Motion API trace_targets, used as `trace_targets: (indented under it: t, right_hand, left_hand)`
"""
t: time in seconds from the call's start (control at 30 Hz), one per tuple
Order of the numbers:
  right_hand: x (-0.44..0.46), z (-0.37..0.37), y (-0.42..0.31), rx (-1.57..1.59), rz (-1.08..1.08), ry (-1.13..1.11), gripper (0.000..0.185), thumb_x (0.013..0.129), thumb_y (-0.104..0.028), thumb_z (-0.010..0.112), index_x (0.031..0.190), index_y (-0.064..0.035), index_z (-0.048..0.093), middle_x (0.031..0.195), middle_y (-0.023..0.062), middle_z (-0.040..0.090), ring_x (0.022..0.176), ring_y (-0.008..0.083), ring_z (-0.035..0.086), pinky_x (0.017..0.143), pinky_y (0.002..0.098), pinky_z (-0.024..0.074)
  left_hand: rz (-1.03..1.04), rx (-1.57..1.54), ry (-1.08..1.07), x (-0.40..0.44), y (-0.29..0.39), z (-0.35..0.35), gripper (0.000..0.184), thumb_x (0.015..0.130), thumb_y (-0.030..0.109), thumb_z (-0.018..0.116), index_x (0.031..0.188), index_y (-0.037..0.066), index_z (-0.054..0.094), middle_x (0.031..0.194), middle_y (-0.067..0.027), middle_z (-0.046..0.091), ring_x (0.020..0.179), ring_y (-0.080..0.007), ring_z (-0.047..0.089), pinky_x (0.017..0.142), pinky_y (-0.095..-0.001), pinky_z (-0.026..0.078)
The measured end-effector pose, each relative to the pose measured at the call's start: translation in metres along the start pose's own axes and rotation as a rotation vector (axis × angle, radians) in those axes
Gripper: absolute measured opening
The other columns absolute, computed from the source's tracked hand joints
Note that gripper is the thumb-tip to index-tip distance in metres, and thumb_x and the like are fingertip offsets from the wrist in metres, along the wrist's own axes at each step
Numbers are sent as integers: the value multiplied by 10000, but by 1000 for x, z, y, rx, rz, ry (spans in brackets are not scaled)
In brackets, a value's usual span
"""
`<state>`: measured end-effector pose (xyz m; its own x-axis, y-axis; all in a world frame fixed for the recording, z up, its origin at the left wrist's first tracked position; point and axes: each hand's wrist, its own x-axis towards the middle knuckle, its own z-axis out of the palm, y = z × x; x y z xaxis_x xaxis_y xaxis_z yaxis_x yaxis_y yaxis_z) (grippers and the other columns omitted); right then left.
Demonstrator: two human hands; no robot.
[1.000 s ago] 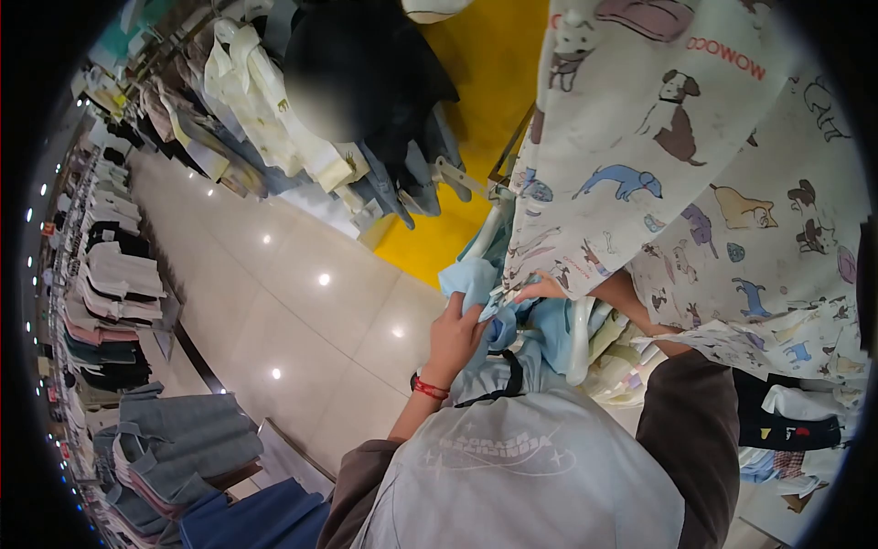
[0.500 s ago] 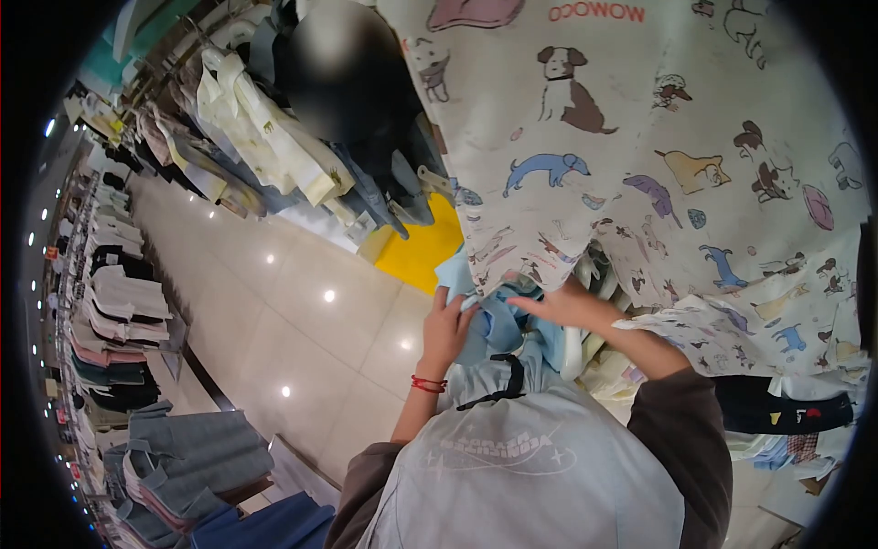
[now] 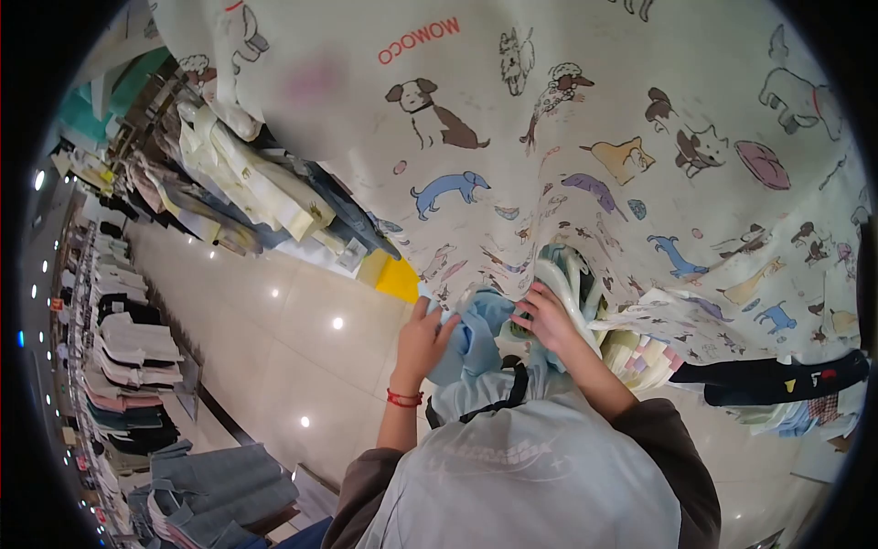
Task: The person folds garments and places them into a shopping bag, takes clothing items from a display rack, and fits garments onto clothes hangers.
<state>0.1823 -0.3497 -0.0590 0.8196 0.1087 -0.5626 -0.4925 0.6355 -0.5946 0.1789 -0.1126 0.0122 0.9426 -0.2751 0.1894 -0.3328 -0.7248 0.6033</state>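
2 grips (image 3: 422, 342) (image 3: 551, 320), 1 ptd cloth (image 3: 567, 151)

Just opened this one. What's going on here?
Someone among racks of clothes is handling a light-blue cloth in front of their body. The left hand is at one side of it; the right hand is at the other, beside a white hanger. How firmly either grips is unclear. A dog-print fabric fills much of the upper view.

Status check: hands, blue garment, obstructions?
Left hand at crumpled light-blue garment. Right hand at its other side. Dog-print cloth blocks view beyond.
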Motion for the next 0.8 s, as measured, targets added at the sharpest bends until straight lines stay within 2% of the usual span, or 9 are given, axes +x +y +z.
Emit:
trace_targets:
  t: [0.1,0.2,0.3,0.4,0.5,0.53,0.67,0.8]
  right_hand:
    - [4,18,-11,-68,-67,-80,595,820,-350,645,1283,-81,384,1231,58,431,1173,225,398,906,423,381]
    - [20,20,-4,100,-90,13,562,811,-408,644,1236,-103,438,1215,36,436,1116,194,446,880,389,393]
    - [26,19,6,85,-179,159,504,810,-403,654,1188,-125,471,1136,3,472,992,148,513,809,329,429]
    - [27,21,11,130,-304,209,369,832,-325,651,1105,-107,532,1014,-1,540,859,119,552,734,265,448]
    - [18,25,14,175,-492,135,237,858,-240,628,1021,-76,578,864,-4,569,799,105,560,674,220,451]
    - [13,30,14,155,-528,212,205,868,-208,613,976,-35,598,823,26,594,755,111,575,676,213,452]
    - [4,27,16,-165,-750,414,246,880,-209,586,994,9,603,878,85,643,739,124,609,685,237,467]
    - [7,20,16,-357,-755,574,302,897,-230,557,1047,32,579,871,97,637,761,143,607,717,266,472]
  left_hand:
    - [38,48,-51,-10,26,-3,239,822,275,616,871,42,600,899,-125,506,647,-310,567,533,-383,461]
    - [122,75,-18,-16,28,4,225,790,269,650,836,54,604,894,-114,507,614,-293,570,490,-378,460]
    - [141,80,-32,-13,22,0,221,790,266,644,838,55,602,882,-114,506,598,-298,566,496,-374,464]
    - [118,117,-42,-9,19,-10,218,796,271,628,834,58,606,867,-117,506,598,-302,569,498,-375,466]
    - [115,106,41,-1,9,-17,221,806,281,610,820,61,609,854,-120,505,599,-311,573,499,-383,467]
    - [118,93,40,-1,5,-19,221,808,282,607,820,61,610,853,-120,505,600,-315,574,501,-385,467]
    - [144,67,28,7,-4,-26,219,810,280,602,816,61,610,849,-118,506,607,-321,575,507,-389,467]
    - [181,56,-10,6,-4,-29,215,807,273,605,795,58,608,840,-117,503,612,-317,574,506,-386,464]
